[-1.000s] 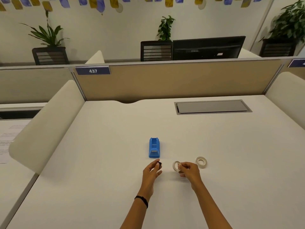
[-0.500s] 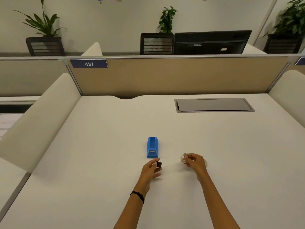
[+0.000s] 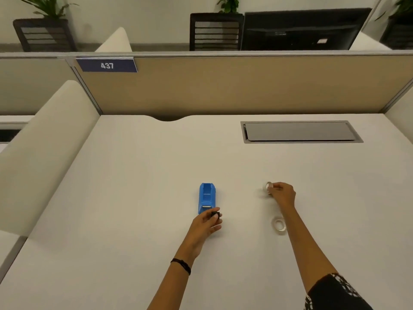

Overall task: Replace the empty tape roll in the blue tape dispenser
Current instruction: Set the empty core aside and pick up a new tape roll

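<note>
Blue dispenser (image 3: 207, 198) sits emptied; left hand (image 3: 206, 223) pinches the black hub (image 3: 215, 214), right hand (image 3: 282, 194) grips the spent ring (image 3: 267, 187). Next, probably, it drops that and takes the fresh roll (image 3: 279, 225).

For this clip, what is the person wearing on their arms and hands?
Both hands are bare: no gloves, no rings that can be made out. The left hand has a thin black band around its wrist. The right hand has a bare forearm; near the elbow a dark sleeve with a white pattern begins.
</note>
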{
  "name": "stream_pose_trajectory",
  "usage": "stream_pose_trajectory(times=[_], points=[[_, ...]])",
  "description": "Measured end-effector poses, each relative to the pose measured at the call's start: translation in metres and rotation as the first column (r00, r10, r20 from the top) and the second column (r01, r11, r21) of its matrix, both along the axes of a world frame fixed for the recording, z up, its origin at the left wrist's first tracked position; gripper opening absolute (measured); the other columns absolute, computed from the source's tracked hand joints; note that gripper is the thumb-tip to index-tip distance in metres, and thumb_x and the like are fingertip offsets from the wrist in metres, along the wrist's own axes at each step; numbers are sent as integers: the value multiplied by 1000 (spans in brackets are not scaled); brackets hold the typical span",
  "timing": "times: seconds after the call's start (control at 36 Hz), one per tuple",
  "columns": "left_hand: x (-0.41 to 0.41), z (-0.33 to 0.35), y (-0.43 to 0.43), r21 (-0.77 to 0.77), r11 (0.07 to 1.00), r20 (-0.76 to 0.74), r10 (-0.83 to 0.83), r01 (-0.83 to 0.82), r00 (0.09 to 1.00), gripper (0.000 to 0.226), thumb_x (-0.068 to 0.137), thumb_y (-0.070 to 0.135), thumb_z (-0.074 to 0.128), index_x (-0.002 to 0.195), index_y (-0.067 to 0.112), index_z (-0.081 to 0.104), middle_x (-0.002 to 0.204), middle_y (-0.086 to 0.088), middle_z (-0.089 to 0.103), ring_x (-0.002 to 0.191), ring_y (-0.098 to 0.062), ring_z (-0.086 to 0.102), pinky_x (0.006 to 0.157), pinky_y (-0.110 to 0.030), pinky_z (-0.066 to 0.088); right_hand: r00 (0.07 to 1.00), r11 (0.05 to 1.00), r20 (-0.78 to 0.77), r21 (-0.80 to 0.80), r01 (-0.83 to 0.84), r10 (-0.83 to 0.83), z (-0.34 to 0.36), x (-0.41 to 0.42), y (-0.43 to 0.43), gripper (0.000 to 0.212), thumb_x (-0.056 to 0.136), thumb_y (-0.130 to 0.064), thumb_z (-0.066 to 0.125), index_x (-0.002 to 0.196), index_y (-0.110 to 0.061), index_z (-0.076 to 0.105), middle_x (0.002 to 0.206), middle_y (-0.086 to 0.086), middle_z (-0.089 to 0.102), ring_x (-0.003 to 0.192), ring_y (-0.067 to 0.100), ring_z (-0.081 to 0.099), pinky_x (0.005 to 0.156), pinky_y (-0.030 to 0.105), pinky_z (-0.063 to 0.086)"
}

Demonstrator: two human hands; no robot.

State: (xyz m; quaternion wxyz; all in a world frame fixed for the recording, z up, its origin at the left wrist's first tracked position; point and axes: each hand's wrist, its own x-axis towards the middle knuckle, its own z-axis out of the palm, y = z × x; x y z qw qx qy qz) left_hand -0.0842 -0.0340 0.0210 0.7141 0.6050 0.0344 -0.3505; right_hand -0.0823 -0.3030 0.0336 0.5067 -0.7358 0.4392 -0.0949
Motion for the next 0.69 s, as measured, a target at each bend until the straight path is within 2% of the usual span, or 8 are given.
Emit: stream_pose_trajectory(times=[0.08, 0.19, 0.31, 0.39, 0.47, 0.58, 0.69], points=[[2, -14, -6, 8, 1000, -53, 30, -30, 998, 18, 90, 17, 54, 104, 22, 64, 106, -3, 67, 96, -14, 64, 78, -22, 55, 997, 999, -59, -2, 47, -47, -16, 11, -16, 13, 75, -4, 66, 86, 1, 68, 96, 20, 71, 91, 33, 64, 75, 28, 44], [2, -8, -4, -18, 999, -42, 34, -35, 999, 20, 88, 19, 56, 106, 24, 63, 105, 0, 70, 97, -12, 65, 77, -20, 55, 997, 998, -56, -22, 51, -52, -11, 29, -21, 14, 75, -5, 67, 88, 2, 68, 100, 21, 70, 94, 36, 63, 77, 30, 44], [2, -8, -3, -35, 999, -42, 39, -40, 998, 25, 87, 18, 58, 112, 18, 61, 106, -1, 70, 100, -11, 65, 75, -19, 55, 998, 999, -49, -41, 35, -37, -6, 46, -22, 15, 73, -2, 69, 88, 3, 68, 100, 23, 70, 94, 36, 64, 78, 32, 48], [0, -8, -3, -40, 998, -52, 54, -56, 997, 22, 87, 17, 58, 108, 19, 62, 105, 0, 70, 98, -11, 66, 73, -18, 54, 999, 999, -45, -47, 20, -22, -5, 53, -25, 14, 72, 0, 70, 85, 4, 69, 96, 25, 70, 91, 37, 65, 87, 41, 53], [0, -9, -5, -36, 997, -59, 62, -64, 996, 20, 87, 15, 58, 106, 19, 63, 105, -2, 69, 98, -11, 66, 72, -17, 55, 999, 999, -43, -40, -1, 0, -4, 53, -30, 9, 75, -2, 64, 81, 4, 69, 91, 27, 71, 84, 35, 66, 85, 46, 55], [0, -9, -6, -39, 995, -80, 87, -91, 993, 19, 86, 12, 58, 104, 19, 63, 106, -3, 67, 94, -11, 66, 71, -18, 56, 998, 995, -39, -80, -60, 57, -3, 39, -31, 16, 81, -6, 54, 80, 3, 68, 88, 27, 71, 76, 30, 62, 78, 39, 52], [-3, -10, -9, -44, 992, -99, 113, -118, 989, 19, 87, 11, 58, 104, 17, 64, 106, -4, 65, 91, -12, 66, 72, -19, 57, 982, 976, -80, -123, -180, 171, -3, 9, -26, 16, 85, -10, 57, 90, 1, 69, 99, 20, 71, 95, 32, 63, 80, 29, 43]])
